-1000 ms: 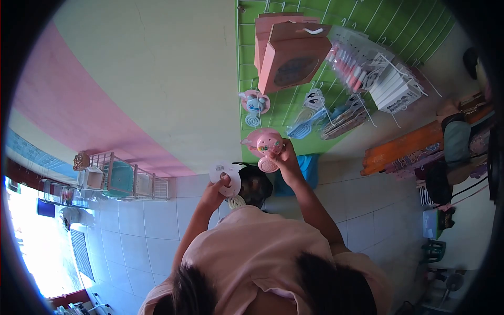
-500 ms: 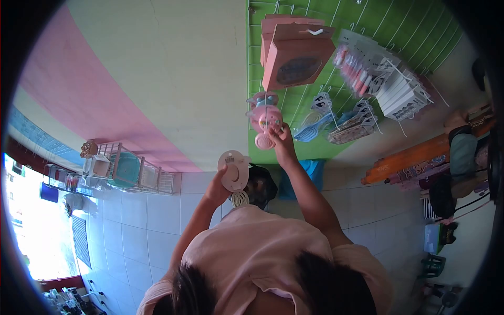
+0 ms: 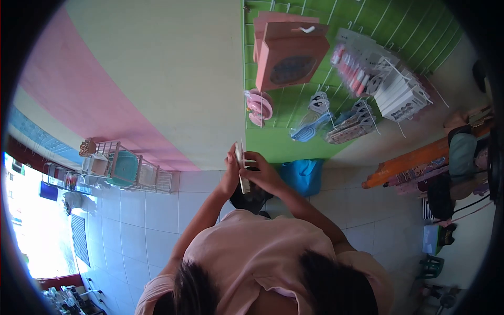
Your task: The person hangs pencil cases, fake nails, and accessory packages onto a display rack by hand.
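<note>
Both hands meet in front of my chest around a pale carded item [image 3: 243, 173], which is turned edge-on. My left hand [image 3: 230, 172] grips its left side, thumb near the top. On the other side, my right hand [image 3: 258, 170] has its fingers bent against the card; its fingertips touch or overlap the edge. What is printed or mounted on the card is hidden at this angle. Above the hands, a pink round item [image 3: 259, 106] hangs on the rack, touched by neither hand.
A green wall with a white wire rack holds pink boxes [image 3: 289, 60], white packs [image 3: 403, 94] and blue brushes [image 3: 310, 127]. A blue bag [image 3: 303, 177] and a black bag [image 3: 247, 199] are below. At left stands a wire shelf [image 3: 139, 167].
My right hand has left the pink hanging item and come down to the card. The card has turned from face-on to edge-on in my left hand.
</note>
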`<state>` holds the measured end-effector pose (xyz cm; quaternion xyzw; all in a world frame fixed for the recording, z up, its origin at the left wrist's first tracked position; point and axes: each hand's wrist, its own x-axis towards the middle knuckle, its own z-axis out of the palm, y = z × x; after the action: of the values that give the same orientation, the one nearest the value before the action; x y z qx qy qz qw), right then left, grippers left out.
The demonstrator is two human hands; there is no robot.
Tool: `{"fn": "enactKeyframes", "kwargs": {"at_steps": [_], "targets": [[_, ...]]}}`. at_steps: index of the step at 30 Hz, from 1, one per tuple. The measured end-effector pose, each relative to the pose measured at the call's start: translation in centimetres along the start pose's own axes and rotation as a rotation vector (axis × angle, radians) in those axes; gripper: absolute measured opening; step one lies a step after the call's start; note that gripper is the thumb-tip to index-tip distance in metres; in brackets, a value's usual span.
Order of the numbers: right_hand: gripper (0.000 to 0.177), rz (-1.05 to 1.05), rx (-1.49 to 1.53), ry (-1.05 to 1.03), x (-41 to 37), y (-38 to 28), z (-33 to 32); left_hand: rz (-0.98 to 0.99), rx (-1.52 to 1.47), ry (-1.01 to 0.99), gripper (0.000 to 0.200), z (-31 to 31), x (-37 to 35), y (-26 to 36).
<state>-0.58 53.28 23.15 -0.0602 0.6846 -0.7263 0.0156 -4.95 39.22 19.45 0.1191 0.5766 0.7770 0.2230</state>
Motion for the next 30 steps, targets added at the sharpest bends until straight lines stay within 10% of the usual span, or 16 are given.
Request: {"fn": "enactKeyframes", "kwargs": {"at_steps": [6, 30], "targets": [[0.034, -0.215, -0.233, 0.329, 0.5, -0.1, -1.4, 0.048, -0.16, -0.019, 0.079, 3.1, -0.3, 3.1], [0.029, -0.095, 0.11, 0.5, 8.3, 3.9, -6.4, -0.066, -0.163, 0.269, 0.063, -6.7, -3.4, 1.8]]}}
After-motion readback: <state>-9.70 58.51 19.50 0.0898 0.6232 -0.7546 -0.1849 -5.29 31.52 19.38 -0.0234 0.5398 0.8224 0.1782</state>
